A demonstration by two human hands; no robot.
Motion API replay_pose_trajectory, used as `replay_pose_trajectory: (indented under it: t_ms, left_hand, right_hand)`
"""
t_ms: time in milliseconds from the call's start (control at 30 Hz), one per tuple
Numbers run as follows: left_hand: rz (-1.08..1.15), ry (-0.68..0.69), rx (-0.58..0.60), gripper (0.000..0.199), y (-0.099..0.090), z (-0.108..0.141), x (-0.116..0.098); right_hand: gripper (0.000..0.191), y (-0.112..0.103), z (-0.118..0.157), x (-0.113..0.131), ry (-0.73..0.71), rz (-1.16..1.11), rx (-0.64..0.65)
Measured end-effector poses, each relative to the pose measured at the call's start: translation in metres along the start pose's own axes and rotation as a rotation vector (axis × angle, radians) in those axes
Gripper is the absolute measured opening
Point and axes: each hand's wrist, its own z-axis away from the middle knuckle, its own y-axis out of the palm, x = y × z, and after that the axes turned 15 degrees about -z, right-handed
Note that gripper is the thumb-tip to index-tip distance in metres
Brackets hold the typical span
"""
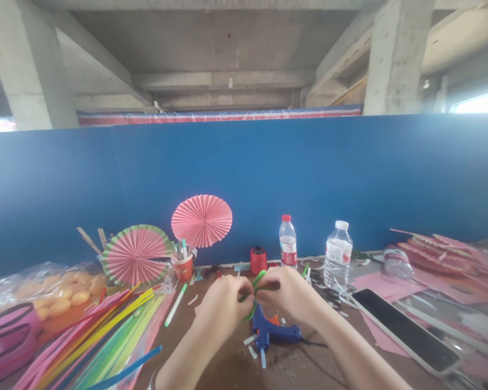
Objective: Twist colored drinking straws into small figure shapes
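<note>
Above the middle of the table, my left hand [229, 297] and my right hand [285, 290] meet with fingertips pinched together. Between them is a bent green pipe cleaner [259, 278], gripped from both sides; its ends show above and below the fingers. Part of it is hidden behind the fingertips. Just below the hands lies a blue glue gun [264, 331] with its cord running right. Small white scraps [252, 351] are scattered beside the glue gun. A white and green marker [175, 306] lies left of my left hand.
Colourful pipe cleaners [117, 330] and a bag of orange balls [71, 292] fill the left side. Pink paper fans [202, 221] stand behind by a pen cup [183, 269]. A red spool [258, 261], water bottles [338, 254] and a phone [404, 330] are towards the right.
</note>
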Motion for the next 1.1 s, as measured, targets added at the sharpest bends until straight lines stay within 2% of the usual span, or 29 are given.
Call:
replay_pose_trajectory:
  t_ms: [167,333,467,633,767,900,1000,1100]
  left_hand:
    - [0.067,-0.047,-0.011,0.013,-0.002,-0.002,0.001]
    - [0.359,-0.108,-0.058,0.013,-0.006,-0.001,0.002]
    - [0.607,-0.141,-0.020,0.012,-0.009,-0.001,0.001]
    - [0.748,-0.183,0.001,0.013,-0.011,-0.001,-0.004]
    - [0.828,-0.175,0.032,0.017,-0.013,-0.002,-0.004]
    - [0.887,-0.138,0.086,0.016,-0.010,-0.003,-0.001]
    - [0.851,-0.077,0.090,0.013,-0.007,-0.003,0.002]
    - [0.722,0.011,0.110,0.010,-0.010,-0.001,0.003]
  right_hand:
    - [0.015,0.007,-0.001,0.005,-0.328,0.338,-0.071]
    - [0.021,0.008,0.007,0.006,-0.621,0.672,-0.118]
    - [0.021,0.009,0.012,-0.005,-0.733,0.671,-0.176]
    - [0.029,0.007,0.010,-0.017,-0.794,0.507,-0.216]
    - [0.022,0.006,0.009,-0.020,-0.796,0.351,-0.234]
    - [0.016,0.009,0.004,-0.019,-0.718,0.160,-0.268]
    - [0.015,0.011,0.000,-0.015,-0.562,-0.028,-0.238]
    - [0.014,0.008,-0.003,-0.012,-0.267,-0.106,-0.160]
